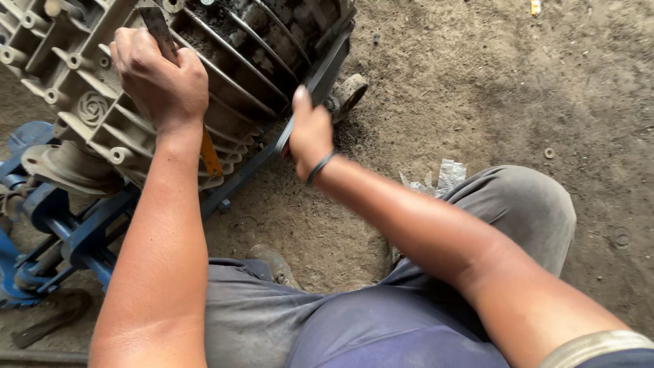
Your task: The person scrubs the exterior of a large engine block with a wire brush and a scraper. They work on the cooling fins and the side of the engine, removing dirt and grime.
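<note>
two hands [160, 78], one finned motor casing [225, 61], one washer [549, 152].

Crumpled clear wrapper [446, 176] — beside the knee

Bare dirt floor [490, 88] rightward; finned motor housing [225, 61] and blue frame [75, 232] leftward.

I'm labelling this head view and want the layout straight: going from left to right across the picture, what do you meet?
Blue metal frame → left hand gripping a flat tool on the grey ribbed motor casing → right hand holding a dark flat bar → crumpled clear wrapper → small washer on the dirt ground.
</note>
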